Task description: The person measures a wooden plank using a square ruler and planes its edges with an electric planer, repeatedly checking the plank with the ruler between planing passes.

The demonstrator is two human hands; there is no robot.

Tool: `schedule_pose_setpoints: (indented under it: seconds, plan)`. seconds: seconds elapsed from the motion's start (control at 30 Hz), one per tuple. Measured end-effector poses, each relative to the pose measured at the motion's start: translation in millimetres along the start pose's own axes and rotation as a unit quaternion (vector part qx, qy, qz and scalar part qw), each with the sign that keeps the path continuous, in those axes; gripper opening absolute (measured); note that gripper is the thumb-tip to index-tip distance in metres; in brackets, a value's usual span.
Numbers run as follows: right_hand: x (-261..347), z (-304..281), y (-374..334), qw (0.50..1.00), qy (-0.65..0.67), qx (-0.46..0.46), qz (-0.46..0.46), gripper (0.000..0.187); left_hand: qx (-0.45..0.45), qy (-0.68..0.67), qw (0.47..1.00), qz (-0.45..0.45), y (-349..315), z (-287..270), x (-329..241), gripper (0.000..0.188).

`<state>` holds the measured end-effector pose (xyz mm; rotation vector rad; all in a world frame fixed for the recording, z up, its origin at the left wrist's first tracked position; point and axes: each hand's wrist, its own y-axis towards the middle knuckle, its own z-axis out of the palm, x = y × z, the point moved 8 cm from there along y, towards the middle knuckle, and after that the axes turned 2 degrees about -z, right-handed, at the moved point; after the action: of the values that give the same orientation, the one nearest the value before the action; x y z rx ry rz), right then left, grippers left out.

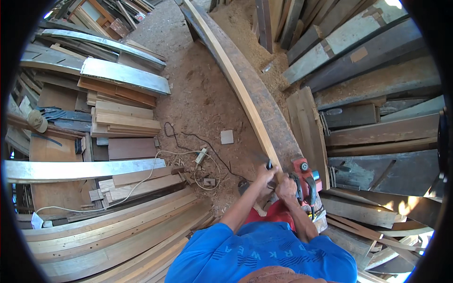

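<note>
1. Strip (247, 106): lies lengthwise on the bench (269, 108), near end at the hands.
2. Right hand (285, 187): fingers curled round the strip's near end.
3. Left hand (266, 174): fingers pinched on a slim dark item (269, 164), right beside the strip; maybe a marker, can't confirm.
4. To do it well, I'd keep the right grip firm so the strip can't roll or creep, and steady the left against its edge.
5. Red power tool (306, 177) sits just beside the right hand; keep knuckles off it.
6. Strip's far end cut off at top. Near end covered by the right hand. Tool's underside hidden. Left fingertips too small to read.
</note>
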<state>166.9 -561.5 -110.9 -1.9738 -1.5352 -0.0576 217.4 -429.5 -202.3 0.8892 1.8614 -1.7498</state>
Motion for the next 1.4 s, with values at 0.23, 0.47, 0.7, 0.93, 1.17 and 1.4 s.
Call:
schedule_pose_setpoints:
  seconds: [0.23, 0.47, 0.7, 0.93, 1.17, 1.4]
  plan:
    - [23, -40, 51, 0.997, -0.042, -0.016, -0.066, 0.028, -0.015, -0.042, 0.996, 0.071, 25, -17, -78, 0.026]
    - [-87, -139, -14, 0.968, 0.086, -0.234, -0.024, 0.039, -0.051, 0.035, 0.997, 0.045, 12, -13, -56, 0.033]
    - [-156, -42, -12, 0.944, 0.323, 0.022, 0.067, 0.046, -0.008, 0.053, 0.998, 0.012, -53, 26, 5, 0.046]
    - [-106, -92, -17, 0.953, 0.302, -0.03, -0.007, 0.03, 0.006, -0.007, 1.0, 0.007, -66, 34, 71, 0.05]
    - [-71, -125, -70, 0.889, 0.452, 0.061, -0.044, 0.052, -0.038, 0.31, 0.949, -0.051, -99, -15, 67, 0.084]
    - [-54, -106, -89, 0.899, 0.411, 0.114, -0.096, 0.063, -0.011, 0.384, 0.923, 0.036, -122, -1, 75, 0.101]
